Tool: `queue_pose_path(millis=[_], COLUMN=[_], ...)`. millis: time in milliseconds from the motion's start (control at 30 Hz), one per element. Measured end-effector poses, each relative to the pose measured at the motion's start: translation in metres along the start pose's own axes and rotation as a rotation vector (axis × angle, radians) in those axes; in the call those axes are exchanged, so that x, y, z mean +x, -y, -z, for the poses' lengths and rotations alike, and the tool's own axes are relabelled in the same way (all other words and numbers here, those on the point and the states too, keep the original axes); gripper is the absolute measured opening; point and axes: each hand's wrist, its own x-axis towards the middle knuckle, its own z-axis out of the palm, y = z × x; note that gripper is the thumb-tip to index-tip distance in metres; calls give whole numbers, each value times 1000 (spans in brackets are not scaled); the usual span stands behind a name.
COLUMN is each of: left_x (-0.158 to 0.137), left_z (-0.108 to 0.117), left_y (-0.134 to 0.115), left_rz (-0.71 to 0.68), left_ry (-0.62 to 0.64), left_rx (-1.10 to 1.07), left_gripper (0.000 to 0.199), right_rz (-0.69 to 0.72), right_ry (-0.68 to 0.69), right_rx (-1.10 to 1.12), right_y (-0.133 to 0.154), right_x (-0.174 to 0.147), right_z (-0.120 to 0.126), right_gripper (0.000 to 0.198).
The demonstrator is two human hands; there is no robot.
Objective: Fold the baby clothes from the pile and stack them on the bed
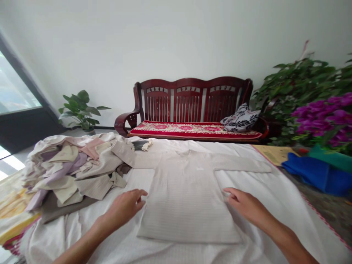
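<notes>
A pale beige long-sleeved top point(189, 198) with faint stripes lies spread flat, neckline away from me and hem towards me. Its right sleeve reaches out straight; the left sleeve's end meets a clothes pile. My left hand point(130, 203) is beside the top's left edge, its fingers loosely bent and thumb apart. On the opposite side, my right hand point(244, 203) has its index finger stretched to the right edge, with the other fingers curled. Whether those fingertips touch the fabric I cannot tell. Neither hand visibly holds anything.
The heaped clothes point(82, 165) are on the left of the white cloth point(275, 198) covering the table. Blue fabric point(316, 174) lies at the right, near purple flowers point(327, 117). Behind stands a dark red wooden bench point(189, 99) with a patterned cushion point(242, 118).
</notes>
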Motion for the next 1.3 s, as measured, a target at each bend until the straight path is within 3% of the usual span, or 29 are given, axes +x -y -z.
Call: queue_pose_path(millis=[167,233,400,567,700,867,1067,1167,1300], left_x=[83,127,219,271,294,303,297,296,296], left_z=[15,8,-5,-8,-10,-12,-27,-39,-44], left_y=[-49,-63,-69,-59,-51,-39,-36,-39,-43], left_rz=[-98,-27,83,164,144,59,-20,-83,-63], left_ry=[-114,-145,-233,-264,-246,-231,-353,-451,-510], left_rx=[94,83,86,105,64,-56,-134,-57,134], left_gripper=[32,33,40,35,27,13,28,30,35], right_rz=[259,283,123,91,106,156,167,139,135], right_ry=[-86,-93,-115,-168,-155,-118,-158,-188,-240], right_rx=[-112,-186,-282,-314,-321,-291,-255,-255,-307], right_y=[51,65,67,56,53,52,51,48,47], right_x=[66,100,182,242,266,273,270,268,265], right_z=[2,-6,-15,-17,-25,-35,-45,-49,-50], right_gripper=[45,44,42,37,34,16,14,17,16])
